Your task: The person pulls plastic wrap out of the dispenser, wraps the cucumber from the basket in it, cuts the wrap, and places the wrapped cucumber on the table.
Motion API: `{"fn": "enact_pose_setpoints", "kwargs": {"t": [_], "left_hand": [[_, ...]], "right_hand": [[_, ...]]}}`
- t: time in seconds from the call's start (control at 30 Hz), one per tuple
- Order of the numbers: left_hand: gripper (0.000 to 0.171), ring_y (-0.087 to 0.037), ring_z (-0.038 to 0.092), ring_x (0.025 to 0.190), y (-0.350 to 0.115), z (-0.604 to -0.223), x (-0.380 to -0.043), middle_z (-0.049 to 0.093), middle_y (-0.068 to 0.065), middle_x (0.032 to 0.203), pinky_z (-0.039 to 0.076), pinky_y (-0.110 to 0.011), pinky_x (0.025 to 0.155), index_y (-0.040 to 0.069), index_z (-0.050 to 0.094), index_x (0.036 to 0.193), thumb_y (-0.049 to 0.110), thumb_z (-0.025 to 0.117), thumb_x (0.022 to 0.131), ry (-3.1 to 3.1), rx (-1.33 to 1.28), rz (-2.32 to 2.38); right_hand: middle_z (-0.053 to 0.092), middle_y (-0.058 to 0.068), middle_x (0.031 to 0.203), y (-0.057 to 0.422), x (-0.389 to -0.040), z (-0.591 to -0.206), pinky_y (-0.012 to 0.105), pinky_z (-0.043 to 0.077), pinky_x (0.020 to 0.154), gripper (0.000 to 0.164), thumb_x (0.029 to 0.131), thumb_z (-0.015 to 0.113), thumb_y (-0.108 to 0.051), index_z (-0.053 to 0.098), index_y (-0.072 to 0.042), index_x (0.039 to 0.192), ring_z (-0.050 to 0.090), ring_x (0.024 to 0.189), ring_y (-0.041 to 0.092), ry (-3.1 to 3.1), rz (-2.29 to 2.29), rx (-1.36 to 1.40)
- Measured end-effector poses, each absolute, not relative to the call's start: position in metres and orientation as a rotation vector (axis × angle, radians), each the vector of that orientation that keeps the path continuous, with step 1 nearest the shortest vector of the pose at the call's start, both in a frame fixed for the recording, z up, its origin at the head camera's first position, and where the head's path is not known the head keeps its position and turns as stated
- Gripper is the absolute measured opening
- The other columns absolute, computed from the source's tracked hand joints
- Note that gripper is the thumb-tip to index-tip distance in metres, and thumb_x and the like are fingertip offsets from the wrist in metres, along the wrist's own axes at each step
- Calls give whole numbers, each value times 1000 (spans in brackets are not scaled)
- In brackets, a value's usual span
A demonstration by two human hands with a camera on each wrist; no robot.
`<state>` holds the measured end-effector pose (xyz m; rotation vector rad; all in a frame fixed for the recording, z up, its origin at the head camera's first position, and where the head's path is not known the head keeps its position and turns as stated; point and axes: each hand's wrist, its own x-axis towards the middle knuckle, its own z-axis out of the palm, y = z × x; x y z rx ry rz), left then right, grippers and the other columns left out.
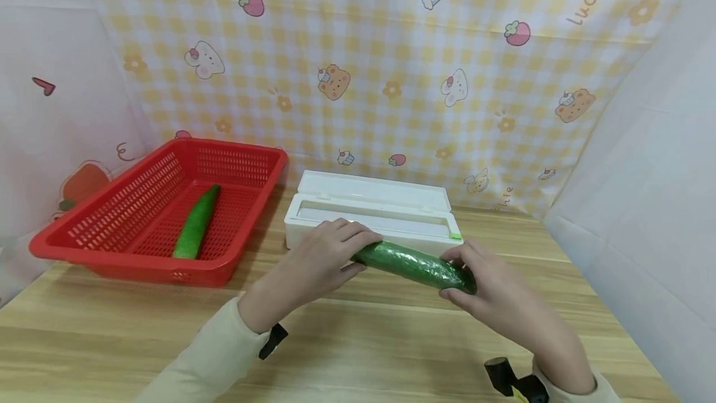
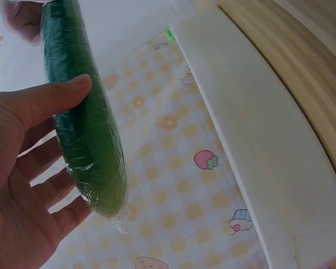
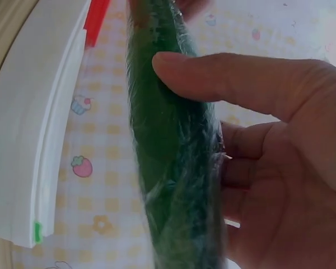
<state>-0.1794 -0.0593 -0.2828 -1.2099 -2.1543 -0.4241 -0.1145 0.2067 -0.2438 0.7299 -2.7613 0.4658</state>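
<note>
You hold a cucumber wrapped in cling film in front of you, one hand at each end, above a wood-grain table; it runs from about half past nine to half past three. Your left hand grasps the half-past-nine end, its thumb pressed on the near side and its fingers behind; a wisp of loose film sticks out past that tip. Your right hand grasps the opposite end the same way, thumb across the wrinkled, shiny film. At eleven o'clock from the wrapped cucumber, just beyond it, sits a white cling-film dispenser, its long lid tipped open toward twelve o'clock and a small green slider at its three o'clock end. Between nine and ten o'clock stands a red plastic basket with slotted walls; a second cucumber lies inside, pointing from seven to one o'clock. At twelve hangs a yellow-checked curtain printed with bears, strawberries and cupcakes.
</note>
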Motion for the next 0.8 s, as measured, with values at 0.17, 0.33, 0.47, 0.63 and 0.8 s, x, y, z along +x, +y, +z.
{"fn": "enact_pose_setpoints", "kwargs": {"t": [0.17, 0.33, 0.47, 0.63, 0.8], "left_hand": [[53, -19, 57, 109, -60, -283, -180, 60, -4, 119, 48, -33, 92, 8, 56, 122, 16, 78, 75, -2201, -1125, -438], [46, -25, 56, 109, -65, -285, -182, 58, -9, 121, 48, -37, 92, 5, 57, 121, 19, 73, 80, -2388, -970, -424], [50, -30, 53, 113, -72, -292, -185, 55, -13, 124, 44, -43, 96, 3, 53, 125, 25, 69, 83, -2698, -872, -340], [61, -35, 45, 122, -79, -303, -190, 49, -18, 129, 36, -47, 103, 0, 45, 131, 27, 70, 83, -2943, -837, -334], [67, -41, 36, 129, -82, -311, -194, 40, -22, 137, 30, -51, 107, -2, 40, 135, 27, 70, 83, -2969, -821, -341]], "right_hand": [[57, -3, 93, 210, -114, -241, 27, 47, 62, 37, 74, 78, -18, 60, -9, 104, 57, 80, 11, -2761, 370, 608], [59, 5, 97, 220, -116, -239, 29, 46, 61, 39, 75, 77, -16, 60, -5, 108, 56, 80, 14, -2774, 348, 507], [59, 11, 98, 228, -117, -237, 33, 46, 63, 41, 77, 75, -14, 57, 0, 112, 56, 81, 19, -2786, 414, 420], [56, 18, 102, 236, -118, -234, 38, 46, 65, 44, 81, 72, -15, 53, 4, 115, 56, 82, 25, -2784, 506, 279], [51, 22, 106, 245, -122, -234, 37, 46, 64, 47, 85, 68, -17, 49, 8, 120, 54, 85, 30, -2782, 565, 160]]}}
